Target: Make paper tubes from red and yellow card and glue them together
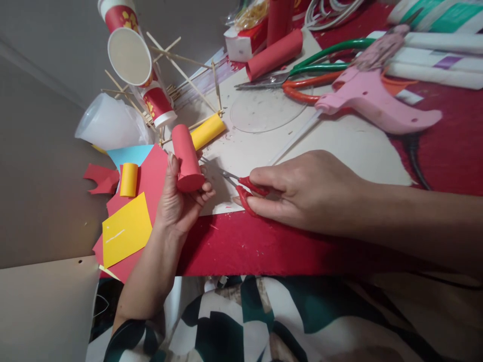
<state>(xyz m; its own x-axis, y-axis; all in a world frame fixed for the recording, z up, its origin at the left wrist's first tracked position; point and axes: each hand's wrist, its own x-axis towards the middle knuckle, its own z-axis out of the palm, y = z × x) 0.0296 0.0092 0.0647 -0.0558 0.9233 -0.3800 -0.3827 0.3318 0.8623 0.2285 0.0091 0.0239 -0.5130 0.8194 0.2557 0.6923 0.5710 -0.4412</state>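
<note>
One red cylinder [185, 153] near paper cups [129, 56]

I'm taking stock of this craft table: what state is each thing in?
Red-handled scissors: handles spread, in right hand
Red paper tube: rolled, tilted, in left hand
Yellow paper tubes: both rolled
Green-and-orange-handled scissors: lying, blades together
Red tube beside those blades: rolled, lying
Pink glue gun: on its side, glue stick inserted; power unclear
Yellow paper sheet: flat

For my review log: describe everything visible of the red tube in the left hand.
The red tube looks like rolled paper, its near end apparently closed by a red piece. It tilts in the left hand, between thumb and fingers, in front of a yellow roll. Whether the small scissors touch it is hidden.
</note>
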